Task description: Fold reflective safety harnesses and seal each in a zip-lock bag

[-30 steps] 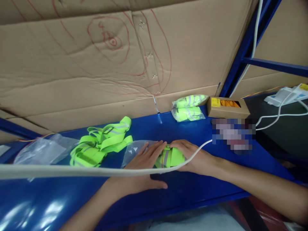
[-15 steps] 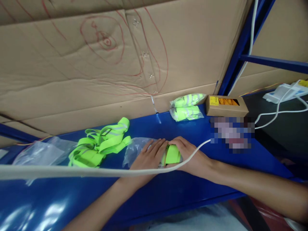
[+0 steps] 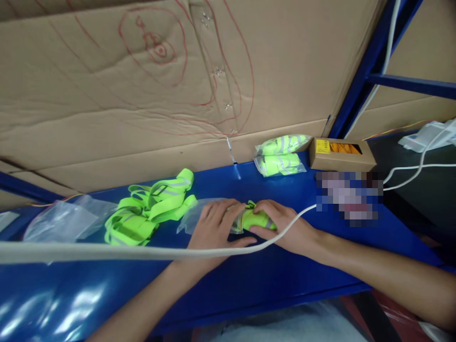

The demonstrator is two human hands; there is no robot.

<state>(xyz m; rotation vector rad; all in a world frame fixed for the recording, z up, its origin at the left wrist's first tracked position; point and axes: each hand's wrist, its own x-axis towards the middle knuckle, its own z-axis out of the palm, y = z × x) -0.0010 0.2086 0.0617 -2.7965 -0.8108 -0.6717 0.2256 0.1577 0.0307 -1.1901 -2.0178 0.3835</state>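
Note:
A folded neon-green reflective strap [image 3: 254, 219] lies partly inside a clear plastic zip bag [image 3: 192, 216] on the blue table. My right hand [image 3: 285, 221] grips the strap's right end, with thumb and fingers on opposite sides of it. Across the bag rests my left hand [image 3: 217, 225], its fingers laid over the plastic and its thumb stretched out apart. That hand hides the middle of the bag. To the left sits a loose heap of neon-green reflective straps [image 3: 149, 206].
Two bagged neon straps [image 3: 281, 164] lie by the cardboard wall [image 3: 295, 71], beside a brown box [image 3: 342, 161]. More clear bags [image 3: 67, 218] are at far left. A white cable [image 3: 160, 253] crosses before my hands. A pixelated patch [image 3: 349, 197] covers something at right.
My left thumb has moved away from the strap and now sticks out to the right. The right hand has shifted slightly right with the strap's end. The camera view has shifted slightly.

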